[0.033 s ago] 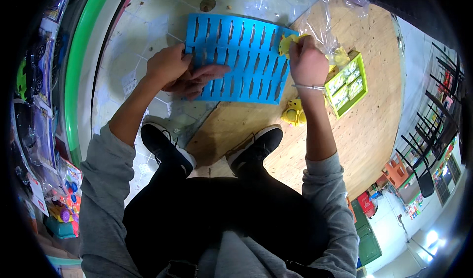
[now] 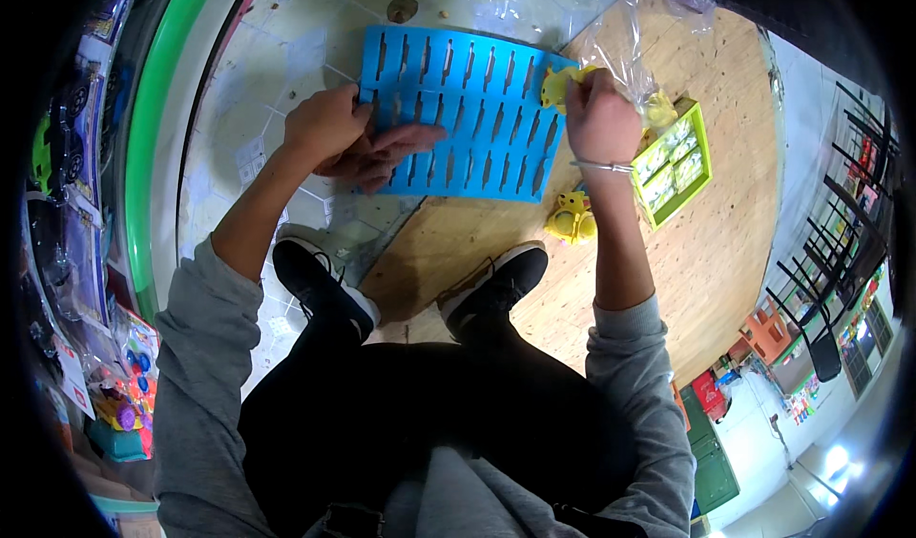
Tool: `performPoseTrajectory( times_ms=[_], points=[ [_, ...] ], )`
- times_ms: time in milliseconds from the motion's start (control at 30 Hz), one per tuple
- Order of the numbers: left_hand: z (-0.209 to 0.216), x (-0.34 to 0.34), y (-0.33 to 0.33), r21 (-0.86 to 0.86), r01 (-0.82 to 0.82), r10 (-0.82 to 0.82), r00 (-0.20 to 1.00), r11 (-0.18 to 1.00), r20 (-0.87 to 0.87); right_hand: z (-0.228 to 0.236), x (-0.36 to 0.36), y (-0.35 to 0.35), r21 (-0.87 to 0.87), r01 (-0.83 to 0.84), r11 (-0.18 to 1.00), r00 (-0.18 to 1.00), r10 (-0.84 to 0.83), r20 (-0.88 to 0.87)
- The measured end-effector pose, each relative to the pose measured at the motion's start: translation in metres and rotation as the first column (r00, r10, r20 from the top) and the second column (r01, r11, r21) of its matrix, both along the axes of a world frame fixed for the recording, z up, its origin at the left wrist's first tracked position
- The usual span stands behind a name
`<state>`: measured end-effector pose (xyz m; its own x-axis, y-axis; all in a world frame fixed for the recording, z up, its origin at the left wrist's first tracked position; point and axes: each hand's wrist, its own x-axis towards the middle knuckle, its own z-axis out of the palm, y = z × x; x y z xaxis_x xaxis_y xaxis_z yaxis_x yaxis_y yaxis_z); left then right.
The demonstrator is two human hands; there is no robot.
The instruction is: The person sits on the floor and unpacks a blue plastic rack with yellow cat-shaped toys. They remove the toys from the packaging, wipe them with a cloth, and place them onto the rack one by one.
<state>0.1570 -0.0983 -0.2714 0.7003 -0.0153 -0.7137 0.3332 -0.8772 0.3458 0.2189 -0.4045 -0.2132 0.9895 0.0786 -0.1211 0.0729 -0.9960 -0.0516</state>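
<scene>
A flat blue slotted panel [image 2: 460, 109] has rows of narrow cut-outs. My left hand [image 2: 329, 133] is closed at the panel's left edge, its darker-looking fingers stretching over the panel's surface. By the panel's upper right corner, my right hand [image 2: 603, 118] pinches a small yellow toy figure [image 2: 555, 87], partly covered by my fingers. Another yellow toy figure [image 2: 571, 219] lies on the wooden board below that hand. Just right of my right wrist sits a lime-green tray [image 2: 704, 161] holding small clear-wrapped packets.
Clear plastic wrapping [image 2: 615, 37] with yellow pieces lies beyond my right hand. The wooden board [image 2: 725, 252] rests on the tiled floor [image 2: 277, 51]. Packaged toys [image 2: 129, 400] line the left side, beside a green curved edge [image 2: 143, 156]. A black wire rack [image 2: 830, 242] stands at right.
My right hand has shifted very slightly to the right, showing a little more of the yellow toy figure below it. My left hand and the panel look unmoved.
</scene>
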Motion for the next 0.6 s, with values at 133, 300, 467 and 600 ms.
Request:
performPoseTrajectory(
  times_ms=[133, 300, 467, 600],
  points=[
    [-0.008, 0.004, -0.002, -0.019, 0.018, -0.018, 0.999, 1.000, -0.028, -0.003, 0.006, -0.006, -0.004, 0.025, 1.000, 1.000, -0.025, 0.010],
    [-0.002, 0.006, -0.010, 0.011, 0.035, -0.034, 0.996, 0.999, -0.083, -0.006, 0.012, -0.003, 0.003, 0.000, 1.000, 1.000, 0.000, 0.012],
    [-0.010, 0.002, -0.009, 0.005, 0.029, -0.028, 0.999, 1.000, -0.021, -0.004, 0.010, -0.004, -0.028, 0.008, 1.000, 1.000, -0.008, -0.014],
    [-0.014, 0.004, -0.009, -0.008, 0.071, -0.072, 0.997, 0.997, -0.028, -0.007, 0.010, -0.008, -0.020, -0.032, 0.999, 0.999, 0.031, -0.031]
  ],
)
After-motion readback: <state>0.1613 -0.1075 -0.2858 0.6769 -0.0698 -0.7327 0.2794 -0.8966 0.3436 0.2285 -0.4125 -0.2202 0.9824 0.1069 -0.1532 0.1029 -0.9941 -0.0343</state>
